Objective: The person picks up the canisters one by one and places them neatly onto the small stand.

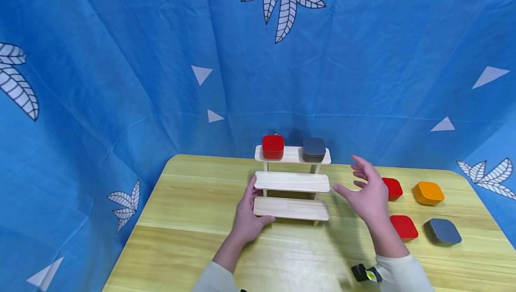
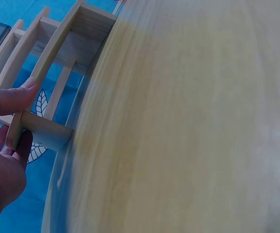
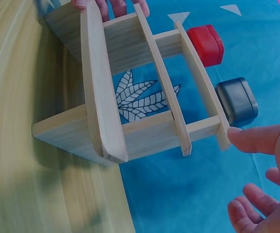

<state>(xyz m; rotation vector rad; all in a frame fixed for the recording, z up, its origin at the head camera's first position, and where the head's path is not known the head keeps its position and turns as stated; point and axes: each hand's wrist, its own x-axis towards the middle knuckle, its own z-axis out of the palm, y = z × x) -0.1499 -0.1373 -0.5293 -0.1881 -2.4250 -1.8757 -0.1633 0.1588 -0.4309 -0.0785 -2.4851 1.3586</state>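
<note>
A three-tier wooden shelf stand (image 1: 292, 182) stands on the table near its far edge. My left hand (image 1: 247, 220) grips its left end, the thumb over the lowest shelf's edge and the fingers behind and beneath, as the left wrist view (image 2: 6, 141) shows. On the top shelf sit a red box (image 1: 273, 147) with rounded corners, to the left, and a dark grey box (image 1: 313, 149), to the right. My right hand (image 1: 368, 198) is held in the air just right of the stand, thumb and fingers spread apart, nothing between them. The two lower shelves carry nothing.
Right of the right hand, two more red boxes (image 1: 404, 228), an orange box (image 1: 428, 193) and another dark grey box (image 1: 442, 231) lie on the wooden table (image 1: 181, 220). A blue patterned cloth (image 1: 363, 59) hangs behind the table and along its left side.
</note>
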